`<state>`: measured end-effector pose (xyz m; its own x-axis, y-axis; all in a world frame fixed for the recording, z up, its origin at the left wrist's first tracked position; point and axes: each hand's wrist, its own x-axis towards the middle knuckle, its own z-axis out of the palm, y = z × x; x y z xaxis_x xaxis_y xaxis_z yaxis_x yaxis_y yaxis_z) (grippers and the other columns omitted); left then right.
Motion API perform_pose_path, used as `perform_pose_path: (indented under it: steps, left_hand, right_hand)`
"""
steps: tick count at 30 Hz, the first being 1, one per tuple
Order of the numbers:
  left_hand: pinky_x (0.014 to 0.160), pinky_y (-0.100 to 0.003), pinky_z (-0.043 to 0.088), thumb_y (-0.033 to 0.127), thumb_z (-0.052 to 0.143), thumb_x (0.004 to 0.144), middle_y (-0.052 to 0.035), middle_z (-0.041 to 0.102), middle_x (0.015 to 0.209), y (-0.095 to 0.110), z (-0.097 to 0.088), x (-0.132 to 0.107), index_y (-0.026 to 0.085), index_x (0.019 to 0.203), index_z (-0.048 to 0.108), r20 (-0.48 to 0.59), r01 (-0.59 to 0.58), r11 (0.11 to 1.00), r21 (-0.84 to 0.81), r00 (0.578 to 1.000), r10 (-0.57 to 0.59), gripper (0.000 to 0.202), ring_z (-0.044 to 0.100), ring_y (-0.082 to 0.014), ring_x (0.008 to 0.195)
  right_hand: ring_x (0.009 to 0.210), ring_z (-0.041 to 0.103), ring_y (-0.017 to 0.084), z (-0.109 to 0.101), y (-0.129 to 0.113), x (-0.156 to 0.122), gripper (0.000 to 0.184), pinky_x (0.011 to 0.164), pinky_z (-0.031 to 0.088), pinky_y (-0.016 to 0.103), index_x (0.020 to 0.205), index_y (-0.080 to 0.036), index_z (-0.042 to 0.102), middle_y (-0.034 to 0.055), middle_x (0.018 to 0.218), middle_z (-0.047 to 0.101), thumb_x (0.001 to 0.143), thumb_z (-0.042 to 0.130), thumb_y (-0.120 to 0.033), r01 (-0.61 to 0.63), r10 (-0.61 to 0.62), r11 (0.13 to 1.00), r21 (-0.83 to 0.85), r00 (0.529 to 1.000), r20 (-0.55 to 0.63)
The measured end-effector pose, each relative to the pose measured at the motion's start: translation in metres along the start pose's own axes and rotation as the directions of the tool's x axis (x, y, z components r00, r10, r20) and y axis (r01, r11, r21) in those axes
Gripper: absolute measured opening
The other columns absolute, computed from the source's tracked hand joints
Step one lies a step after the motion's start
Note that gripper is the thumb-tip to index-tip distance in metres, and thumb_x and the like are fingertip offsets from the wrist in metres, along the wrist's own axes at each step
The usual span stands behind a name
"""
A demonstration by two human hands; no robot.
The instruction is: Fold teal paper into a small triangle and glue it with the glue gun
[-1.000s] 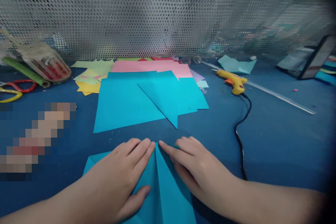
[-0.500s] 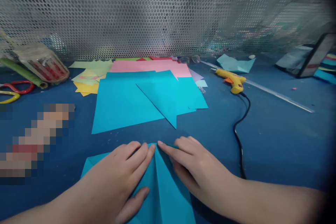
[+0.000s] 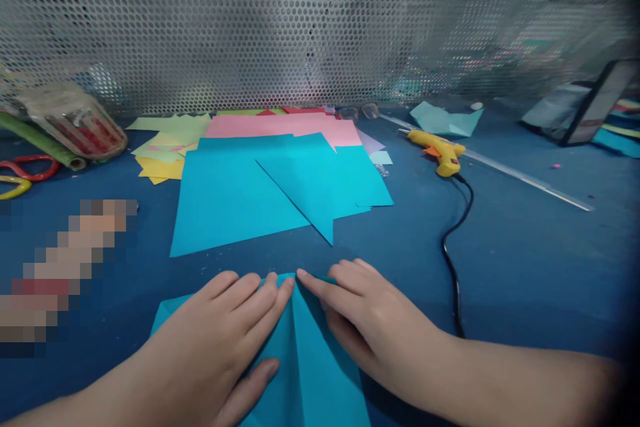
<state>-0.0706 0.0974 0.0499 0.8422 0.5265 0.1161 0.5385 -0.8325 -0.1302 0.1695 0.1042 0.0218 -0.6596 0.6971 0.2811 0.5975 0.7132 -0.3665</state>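
Note:
A folded teal paper (image 3: 307, 367) lies on the blue tabletop at the near edge, its point facing away from me. My left hand (image 3: 220, 333) lies flat on its left flap, fingers stretched out and together. My right hand (image 3: 370, 320) presses flat on the right flap, index fingertip at the paper's tip. The two index fingertips almost meet at the point. Both hands hold nothing; they only press the paper down.
Loose teal sheets (image 3: 240, 197) lie just beyond, with pink paper (image 3: 285, 127) and yellow scraps (image 3: 163, 160) behind. A yellow glue gun (image 3: 440, 150) with a black cord (image 3: 453, 260) sits right; a long ruler (image 3: 525, 177) beyond it. Scissors (image 3: 25, 170) and a plastic jar (image 3: 75, 120) lie left. A perforated metal wall (image 3: 320, 20) closes the back.
Both hands have stayed on the folded teal paper, fingertips still meeting at its tip. The view has shifted slightly; my left fingers have slid a little along the flap.

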Motion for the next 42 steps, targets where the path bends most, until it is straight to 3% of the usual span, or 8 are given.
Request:
perform_pose_path:
  steps: [11,19,27,34,42]
  left_hand:
    - [0.090,-0.036,0.042,0.037,0.035,0.103,-0.0043,0.066,0.130,-0.0015,0.0002,0.0003,0.013,0.137,0.054,-0.046,-0.022,1.000,0.022,0.999,0.023,0.046,0.064,-0.0209,0.106]
    - [0.084,-0.036,0.046,0.032,0.029,0.104,-0.0088,0.071,0.120,0.0025,-0.0013,0.0042,0.009,0.127,0.062,-0.110,0.004,1.000,-0.014,0.994,-0.005,0.046,0.068,-0.0230,0.098]
    - [0.084,-0.041,0.049,0.029,0.045,0.096,-0.0135,0.066,0.129,0.0018,0.0015,0.0017,0.005,0.136,0.052,0.033,-0.016,0.998,-0.054,0.999,0.018,0.047,0.066,-0.0284,0.103]
    - [0.086,-0.041,0.048,0.028,0.050,0.094,-0.0125,0.063,0.132,0.0011,0.0014,0.0033,0.009,0.139,0.049,0.051,-0.002,0.998,-0.058,0.999,0.004,0.049,0.064,-0.0282,0.104]
    - [0.082,-0.041,0.050,0.025,0.042,0.096,-0.0115,0.067,0.127,0.0010,0.0002,0.0036,0.011,0.136,0.053,0.045,-0.017,1.000,-0.026,0.999,0.018,0.044,0.066,-0.0275,0.099]
  right_hand:
    - [0.070,0.062,0.023,-0.0001,-0.0004,0.0008,0.043,0.065,0.051,0.038,0.124,-0.008,0.064,0.0082,0.080,0.065,0.091,0.037,-0.004,-0.001,0.001,1.000,-0.008,0.999,-0.032]
    - [0.070,0.063,0.021,-0.0014,-0.0021,0.0016,0.041,0.066,0.052,0.037,0.122,-0.004,0.065,0.0088,0.078,0.068,0.096,0.033,-0.007,0.055,-0.059,0.995,-0.077,0.997,-0.053]
    - [0.072,0.064,0.020,-0.0019,-0.0021,0.0018,0.043,0.069,0.053,0.036,0.121,-0.005,0.065,0.0102,0.080,0.069,0.095,0.031,-0.006,0.057,-0.061,0.993,-0.101,0.998,-0.034]
    - [0.073,0.064,0.020,-0.0028,-0.0014,0.0022,0.043,0.069,0.052,0.036,0.121,-0.004,0.065,0.0105,0.079,0.069,0.094,0.032,-0.005,0.063,-0.067,0.994,-0.085,0.997,-0.042]
    - [0.074,0.064,0.021,-0.0013,-0.0003,-0.0001,0.042,0.070,0.052,0.037,0.123,-0.005,0.064,0.0107,0.080,0.069,0.094,0.033,-0.006,0.050,-0.054,0.995,-0.086,0.998,-0.037]
